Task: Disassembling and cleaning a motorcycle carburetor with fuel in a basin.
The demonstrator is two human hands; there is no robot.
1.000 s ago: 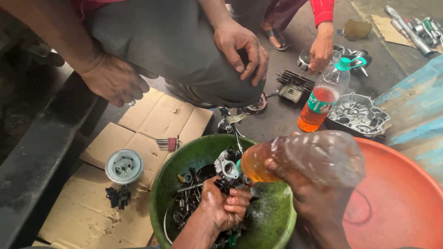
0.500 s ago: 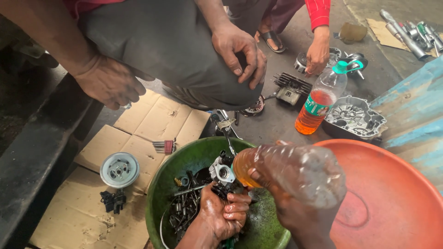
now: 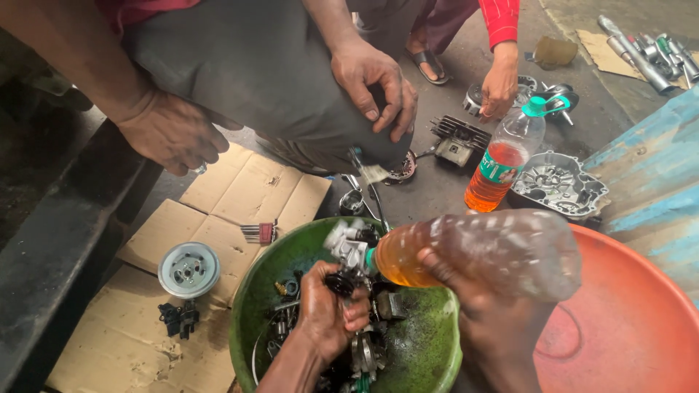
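My right hand (image 3: pixel 477 306) grips a clear plastic bottle (image 3: pixel 480 251) lying nearly level, with orange liquid gathered at its neck. The neck touches a grey metal engine part (image 3: pixel 347 247) above a green basin (image 3: pixel 429 349). My left hand (image 3: pixel 329 313) reaches into the basin and holds a small dark round part (image 3: pixel 341 282) just below the bottle's mouth. Several oily small metal parts lie in the basin under both hands.
An orange tub (image 3: pixel 633 327) sits at the right. Flattened cardboard (image 3: pixel 226 211) holds a round metal disc (image 3: pixel 189 268) and a small brush (image 3: pixel 258 233). An upright bottle (image 3: pixel 506 156) of orange liquid, an engine cover (image 3: pixel 559 185) and another person's hands (image 3: pixel 375 84) are beyond.
The bottle has tipped lower and closer to the engine part, and the liquid has run to its neck. My left hand has stayed in the basin.
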